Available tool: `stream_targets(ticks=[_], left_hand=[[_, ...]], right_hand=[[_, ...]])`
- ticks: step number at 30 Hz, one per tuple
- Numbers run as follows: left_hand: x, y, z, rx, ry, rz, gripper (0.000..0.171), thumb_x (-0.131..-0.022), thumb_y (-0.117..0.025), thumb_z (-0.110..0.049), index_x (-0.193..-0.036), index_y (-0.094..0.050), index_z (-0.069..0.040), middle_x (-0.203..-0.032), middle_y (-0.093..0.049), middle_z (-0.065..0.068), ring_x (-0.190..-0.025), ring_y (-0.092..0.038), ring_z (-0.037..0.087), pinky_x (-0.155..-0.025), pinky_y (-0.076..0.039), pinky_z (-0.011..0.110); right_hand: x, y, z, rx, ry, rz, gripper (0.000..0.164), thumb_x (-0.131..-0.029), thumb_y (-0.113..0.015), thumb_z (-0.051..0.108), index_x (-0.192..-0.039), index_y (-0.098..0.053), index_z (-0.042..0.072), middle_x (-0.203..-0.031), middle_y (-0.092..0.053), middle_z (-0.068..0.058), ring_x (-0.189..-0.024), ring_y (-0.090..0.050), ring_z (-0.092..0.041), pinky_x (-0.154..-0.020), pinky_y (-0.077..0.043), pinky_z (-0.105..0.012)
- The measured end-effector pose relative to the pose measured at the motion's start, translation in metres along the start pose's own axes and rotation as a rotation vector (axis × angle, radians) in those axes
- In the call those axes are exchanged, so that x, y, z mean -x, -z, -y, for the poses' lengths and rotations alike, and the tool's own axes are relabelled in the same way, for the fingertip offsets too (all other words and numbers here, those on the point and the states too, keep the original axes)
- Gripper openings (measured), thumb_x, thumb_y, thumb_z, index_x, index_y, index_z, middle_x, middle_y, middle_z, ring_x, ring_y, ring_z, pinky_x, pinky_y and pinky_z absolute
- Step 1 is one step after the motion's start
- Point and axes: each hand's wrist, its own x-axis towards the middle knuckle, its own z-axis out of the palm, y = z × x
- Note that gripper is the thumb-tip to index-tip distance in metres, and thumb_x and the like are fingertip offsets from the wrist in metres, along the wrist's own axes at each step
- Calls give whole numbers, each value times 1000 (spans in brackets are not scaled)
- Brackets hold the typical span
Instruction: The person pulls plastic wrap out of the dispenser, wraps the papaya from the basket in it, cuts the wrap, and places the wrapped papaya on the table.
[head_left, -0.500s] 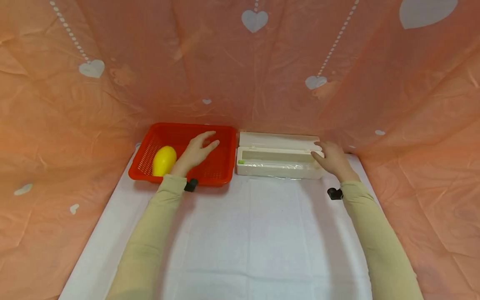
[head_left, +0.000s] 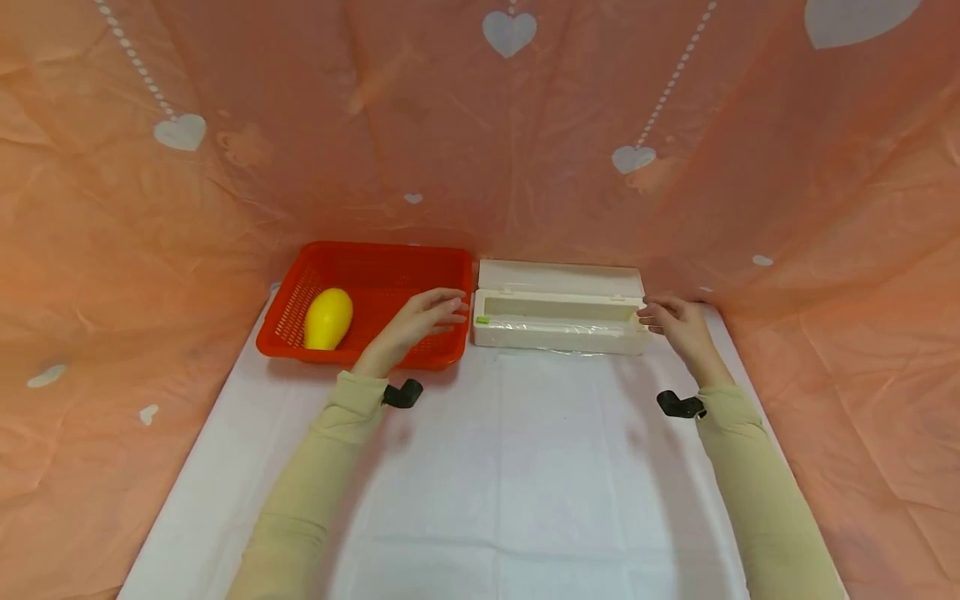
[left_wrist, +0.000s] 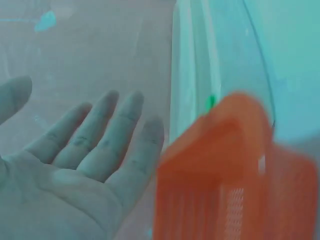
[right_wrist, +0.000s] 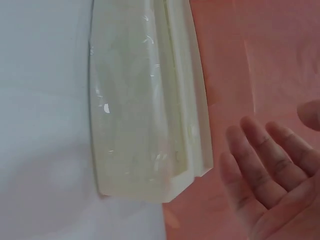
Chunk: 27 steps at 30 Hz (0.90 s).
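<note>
- Both left hand (head_left: 408,327) and right hand (head_left: 684,332) are held relaxed, grip released.
- Box (head_left: 562,337) and basket (head_left: 382,265) are set side by side on white table (head_left: 555,475).
- Three sides are walled by peach curtain (head_left: 480,150).

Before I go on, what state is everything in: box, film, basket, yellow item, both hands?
White box: open, lid tipped back.
Clear film: draped over the box's front.
Red basket: upright, uncovered.
Yellow object: inside the basket.
Left hand: open, empty.
Right hand: open, empty.
</note>
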Motion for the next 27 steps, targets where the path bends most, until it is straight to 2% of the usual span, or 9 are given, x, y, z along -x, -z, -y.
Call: stream_targets(ticks=[5, 7, 9, 13, 18, 19, 20, 25, 27], left_hand=[[2, -17, 10, 71, 38, 59, 42, -92, -47, -26, -125, -43, 0, -120, -51, 17, -110, -47, 35, -95, -34, 46], [2, -24, 15, 78, 56, 92, 42, -93, -46, -28, -126, -44, -1, -119, -52, 15, -111, -47, 34, -96, -34, 46], [2, -31, 21, 86, 82, 115, 43, -93, -45, -29, -126, -44, -1, -119, -53, 14, -112, -47, 33, -96, -34, 46], [0, -46, 34, 132, 164, 122, 41, -93, -45, -28, -125, -46, -1, -120, -53, 15, -112, -47, 33, -96, -33, 47], [-1, -65, 55, 173, 238, 98, 44, -93, -42, -23, -125, -41, 8, -123, -48, 24, -112, -45, 37, -97, -31, 48], [-6, -67, 70, 175, 236, 91, 47, -93, -43, -25, -126, -40, 8, -123, -48, 24, -111, -47, 35, -96, -33, 46], [-8, -69, 81, 175, 247, 77, 49, -92, -44, -28, -127, -40, 8, -122, -49, 23, -109, -49, 34, -94, -36, 45], [-8, -79, 99, 290, 360, -48, 58, -90, -49, -35, -130, -36, 5, -125, -47, 21, -111, -49, 31, -94, -37, 43], [-3, -84, 88, 359, 390, -101, 58, -91, -48, -33, -131, -32, 6, -129, -42, 23, -116, -43, 34, -97, -33, 44]], right_hand=[[-15, 15, -82, -160, -45, 23, 46, -89, -50, 36, -122, -50, 4, -108, -60, -13, -96, -59, -20, -80, -48, -28], [-23, 20, -120, -178, -82, 8, 44, -89, -49, 39, -120, -52, 8, -109, -59, -11, -98, -58, -20, -81, -48, -26], [-25, 21, -143, -165, -118, -8, 45, -89, -48, 43, -119, -52, 10, -110, -59, -10, -98, -58, -19, -79, -48, -24], [-15, 21, -152, -238, -162, 29, 41, -93, -43, 35, -120, -51, 6, -110, -58, -13, -98, -59, -20, -79, -48, -25], [-2, 18, -151, -226, -267, 43, 42, -93, -40, 38, -121, -49, 8, -111, -58, -8, -98, -58, -16, -80, -47, -23], [2, 18, -149, -239, -279, 48, 42, -93, -41, 37, -122, -49, 7, -112, -58, -9, -99, -58, -16, -80, -47, -23], [4, 17, -146, -252, -295, 48, 42, -93, -41, 37, -122, -48, 7, -112, -58, -9, -99, -58, -16, -81, -47, -23], [14, 11, -137, -279, -361, 49, 48, -91, -45, 39, -124, -44, 5, -111, -57, -7, -95, -58, -13, -76, -47, -19], [16, 9, -131, -277, -368, 60, 50, -91, -44, 40, -125, -43, 3, -110, -56, -7, -94, -58, -12, -75, -48, -19]])
